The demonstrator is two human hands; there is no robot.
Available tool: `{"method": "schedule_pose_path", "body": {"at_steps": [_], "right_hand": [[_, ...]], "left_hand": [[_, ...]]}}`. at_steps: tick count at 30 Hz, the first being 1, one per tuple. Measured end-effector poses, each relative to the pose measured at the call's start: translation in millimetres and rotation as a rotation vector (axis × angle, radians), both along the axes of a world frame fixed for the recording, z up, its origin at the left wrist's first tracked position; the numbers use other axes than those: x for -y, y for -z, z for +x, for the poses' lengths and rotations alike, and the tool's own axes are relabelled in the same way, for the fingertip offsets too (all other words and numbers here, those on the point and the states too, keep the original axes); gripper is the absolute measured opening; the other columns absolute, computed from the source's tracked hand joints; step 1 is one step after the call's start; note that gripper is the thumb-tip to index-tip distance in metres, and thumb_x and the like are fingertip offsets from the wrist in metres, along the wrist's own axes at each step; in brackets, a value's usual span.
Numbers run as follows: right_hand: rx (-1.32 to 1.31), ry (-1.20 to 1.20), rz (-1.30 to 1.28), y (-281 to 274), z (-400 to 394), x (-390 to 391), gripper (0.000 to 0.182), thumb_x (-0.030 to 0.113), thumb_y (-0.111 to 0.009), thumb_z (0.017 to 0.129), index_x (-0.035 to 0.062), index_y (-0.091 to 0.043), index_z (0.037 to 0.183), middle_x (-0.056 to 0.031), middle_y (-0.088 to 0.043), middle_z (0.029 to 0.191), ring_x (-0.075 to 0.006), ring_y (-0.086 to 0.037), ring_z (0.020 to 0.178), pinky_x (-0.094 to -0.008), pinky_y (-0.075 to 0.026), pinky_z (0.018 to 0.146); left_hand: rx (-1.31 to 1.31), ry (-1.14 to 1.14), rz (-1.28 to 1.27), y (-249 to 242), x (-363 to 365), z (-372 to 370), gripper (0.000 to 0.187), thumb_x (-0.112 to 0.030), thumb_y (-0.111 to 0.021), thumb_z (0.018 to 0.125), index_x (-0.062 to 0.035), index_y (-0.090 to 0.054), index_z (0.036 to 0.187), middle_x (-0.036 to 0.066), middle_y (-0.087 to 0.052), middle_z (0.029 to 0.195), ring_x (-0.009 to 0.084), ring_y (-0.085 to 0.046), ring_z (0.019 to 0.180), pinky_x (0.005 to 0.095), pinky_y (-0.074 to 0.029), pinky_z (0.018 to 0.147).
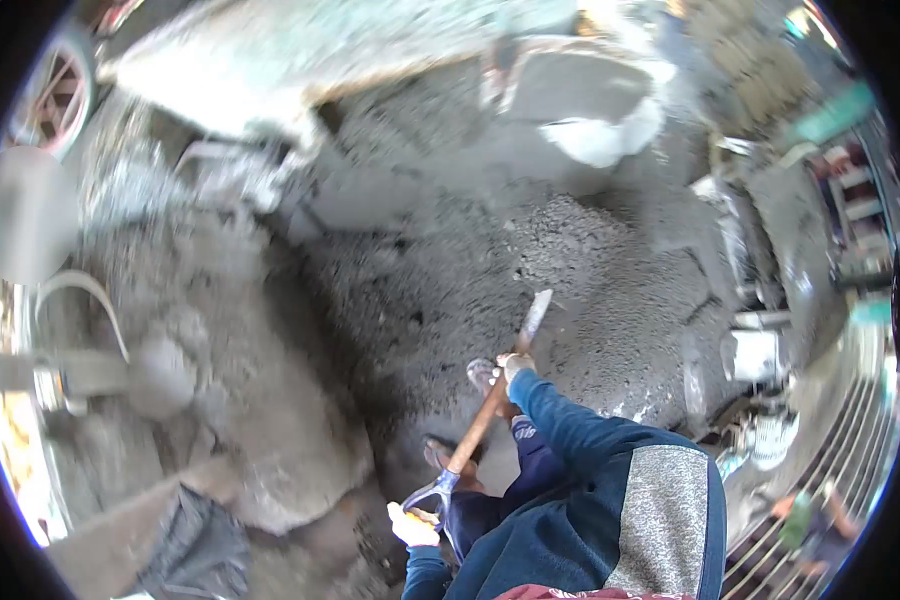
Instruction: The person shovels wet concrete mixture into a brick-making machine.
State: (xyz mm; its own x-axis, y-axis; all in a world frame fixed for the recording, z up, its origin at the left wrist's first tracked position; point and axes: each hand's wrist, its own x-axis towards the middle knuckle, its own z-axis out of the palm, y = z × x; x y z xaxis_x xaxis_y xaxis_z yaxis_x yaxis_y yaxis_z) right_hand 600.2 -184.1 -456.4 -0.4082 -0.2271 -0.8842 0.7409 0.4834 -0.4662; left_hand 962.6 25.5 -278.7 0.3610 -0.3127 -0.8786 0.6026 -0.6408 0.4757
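A shovel (482, 418) with a wooden shaft slants across in front of my legs. My left hand (413, 524), in a pale glove, is closed on its D-shaped handle (438, 494). Farther down the shaft, my right hand (513, 366) wraps round the wood near the metal end (536, 312). That metal end points at a patch of grey gravel (570, 235) on the wet, dark ground; the blade's full shape does not show. My feet, in sandals, stand just left of the shaft.
A large grey block or mound (290, 420) rises at the left, with black plastic (195, 550) below it. A trough-like container (580, 90) stands at the top. White buckets (773, 440) lie at the right. Another person (815, 525) is beyond bars at lower right.
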Motion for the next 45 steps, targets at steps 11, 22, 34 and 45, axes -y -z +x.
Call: {"method": "schedule_pose_path", "body": {"at_steps": [11, 22, 34, 45], "right_hand": [[-0.437, 0.442, -0.671, -396.0, -372.4, 8.8, 0.020, 0.018, -0.065, 0.092, 0.0064, -0.054, 0.079, -0.0103, -0.056, 0.063, -0.0255, -0.058, 0.055, -0.0460, -0.053, 0.053], [-0.226, 0.230, -0.851, -393.0, -244.7, 14.4, 0.015, 0.026, -0.067, 0.093, 0.0154, -0.056, 0.095, -0.0026, -0.055, 0.073, -0.0226, -0.058, 0.060, -0.0451, -0.052, 0.060], [0.706, -0.530, 0.173, -72.4, 333.5, -242.6, 0.012, 0.011, -0.068, 0.087, 0.0103, -0.055, 0.085, -0.0107, -0.052, 0.059, -0.0304, -0.057, 0.049, -0.0525, -0.050, 0.045], [0.594, -0.418, 0.009, 228.4, 186.7, -9.1, 0.012, 0.023, -0.059, 0.095, 0.0136, -0.055, 0.088, -0.0043, -0.053, 0.067, -0.0247, -0.054, 0.057, -0.0476, -0.049, 0.054]], "left_hand": [[-0.461, 0.879, -0.807, -205.1, 237.3, -284.7, 0.033, -0.037, -0.060, 0.094, -0.0041, -0.064, 0.092, 0.006, -0.065, 0.074, 0.0223, -0.060, 0.058, 0.0336, -0.049, 0.051], [-0.621, 0.599, -0.625, -142.3, 172.8, -165.1, 0.056, -0.058, -0.051, 0.099, -0.0035, -0.059, 0.091, 0.007, -0.062, 0.074, 0.0215, -0.064, 0.070, 0.0426, -0.056, 0.080], [0.350, -0.009, 0.284, -67.8, -182.2, 111.5, 0.043, -0.045, -0.055, 0.100, -0.0032, -0.065, 0.096, 0.007, -0.060, 0.078, 0.0237, -0.058, 0.063, 0.0383, -0.052, 0.059], [0.277, -0.161, 0.069, 22.0, 40.6, -19.3, 0.059, -0.054, -0.053, 0.100, -0.0155, -0.041, 0.058, 0.004, -0.042, 0.045, 0.0209, -0.042, 0.035, 0.0382, -0.040, 0.042]]}}
